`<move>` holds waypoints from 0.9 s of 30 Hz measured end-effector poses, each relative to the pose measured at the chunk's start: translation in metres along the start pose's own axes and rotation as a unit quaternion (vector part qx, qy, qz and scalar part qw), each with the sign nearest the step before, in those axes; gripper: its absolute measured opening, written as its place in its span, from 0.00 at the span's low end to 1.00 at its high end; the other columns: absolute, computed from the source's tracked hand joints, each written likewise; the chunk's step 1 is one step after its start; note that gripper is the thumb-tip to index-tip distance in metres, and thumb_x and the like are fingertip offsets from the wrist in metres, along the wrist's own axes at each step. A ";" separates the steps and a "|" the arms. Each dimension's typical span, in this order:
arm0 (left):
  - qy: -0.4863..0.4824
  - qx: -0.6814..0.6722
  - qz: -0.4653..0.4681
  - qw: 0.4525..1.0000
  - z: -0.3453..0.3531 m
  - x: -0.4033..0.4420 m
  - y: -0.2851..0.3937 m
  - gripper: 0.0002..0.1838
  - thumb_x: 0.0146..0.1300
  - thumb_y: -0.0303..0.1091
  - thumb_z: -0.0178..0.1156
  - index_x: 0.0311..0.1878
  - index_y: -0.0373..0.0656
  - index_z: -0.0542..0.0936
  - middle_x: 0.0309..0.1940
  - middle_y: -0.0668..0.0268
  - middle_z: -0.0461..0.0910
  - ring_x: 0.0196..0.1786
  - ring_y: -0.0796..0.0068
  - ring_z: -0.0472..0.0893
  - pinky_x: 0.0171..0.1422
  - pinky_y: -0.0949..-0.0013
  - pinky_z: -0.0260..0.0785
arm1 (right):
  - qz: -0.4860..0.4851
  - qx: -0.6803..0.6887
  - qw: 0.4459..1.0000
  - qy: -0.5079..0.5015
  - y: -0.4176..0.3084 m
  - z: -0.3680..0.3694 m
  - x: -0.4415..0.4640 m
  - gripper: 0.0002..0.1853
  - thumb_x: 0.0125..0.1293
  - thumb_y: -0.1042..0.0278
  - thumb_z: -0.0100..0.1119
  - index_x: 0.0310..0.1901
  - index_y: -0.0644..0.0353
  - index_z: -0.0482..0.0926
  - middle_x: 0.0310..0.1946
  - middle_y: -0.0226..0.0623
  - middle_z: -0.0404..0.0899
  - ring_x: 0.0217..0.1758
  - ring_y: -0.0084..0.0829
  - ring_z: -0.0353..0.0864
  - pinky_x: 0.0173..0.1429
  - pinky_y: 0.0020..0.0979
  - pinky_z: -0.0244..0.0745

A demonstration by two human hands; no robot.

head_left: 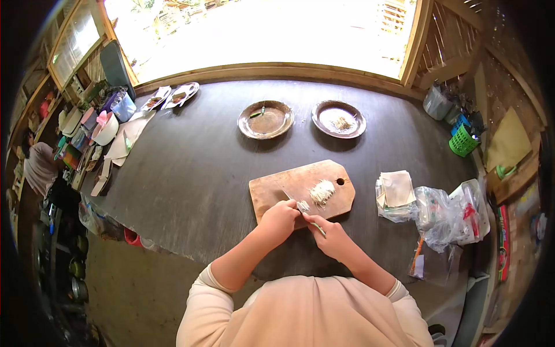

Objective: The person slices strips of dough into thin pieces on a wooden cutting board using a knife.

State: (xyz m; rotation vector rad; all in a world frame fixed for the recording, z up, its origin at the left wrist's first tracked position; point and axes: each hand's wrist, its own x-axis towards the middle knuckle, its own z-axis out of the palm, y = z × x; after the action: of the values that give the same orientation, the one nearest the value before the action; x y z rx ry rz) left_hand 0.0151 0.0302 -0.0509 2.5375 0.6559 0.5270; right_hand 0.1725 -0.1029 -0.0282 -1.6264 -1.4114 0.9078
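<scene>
- White shreds (322,192): we find them heaped on the wooden cutting board (274,186), on the bench (196,173).
- Right hand (332,239): we note it gripping a green-handled knife (318,229).
- Left hand (278,221): fingers bunched beside smaller white pieces (303,205); exact grip, we cannot tell.

Daylight is flooding through the window (263,37), blowing out white; sheen is paling the far table (219,95). Fisheye is bending edges, blacking corners; lower-left clutter (78,266) is sitting dim, possibly blurred.
</scene>
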 end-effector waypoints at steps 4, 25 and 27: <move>-0.007 -0.009 -0.016 1.000 -0.003 0.000 0.002 0.04 0.58 0.29 0.65 0.31 0.39 0.85 0.38 0.58 0.82 0.42 0.58 0.83 0.48 0.61 0.77 | -0.008 0.015 1.000 0.012 -0.004 -0.002 -0.005 0.18 0.73 0.71 0.54 0.63 0.58 0.76 0.47 0.50 0.85 0.47 0.39 0.88 0.53 0.31 0.77; -0.047 0.039 -0.047 0.997 -0.012 0.000 0.013 0.07 0.56 0.26 0.60 0.35 0.41 0.86 0.41 0.61 0.81 0.48 0.56 0.80 0.53 0.59 0.75 | -0.037 0.009 0.999 0.017 0.001 -0.001 -0.005 0.18 0.73 0.71 0.54 0.62 0.55 0.76 0.45 0.54 0.84 0.49 0.50 0.85 0.51 0.36 0.78; -0.032 0.050 -0.030 0.998 -0.012 -0.001 0.014 0.08 0.55 0.25 0.59 0.35 0.40 0.86 0.40 0.60 0.81 0.47 0.56 0.80 0.52 0.59 0.75 | -0.027 0.020 0.999 0.011 0.000 -0.001 -0.004 0.18 0.73 0.71 0.54 0.63 0.57 0.76 0.47 0.52 0.85 0.50 0.44 0.87 0.53 0.33 0.78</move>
State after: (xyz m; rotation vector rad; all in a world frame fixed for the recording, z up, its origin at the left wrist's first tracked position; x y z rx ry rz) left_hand 0.0139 0.0229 -0.0339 2.6068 0.7509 0.3993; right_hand 0.1729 -0.1071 -0.0272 -1.5574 -1.4059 0.8787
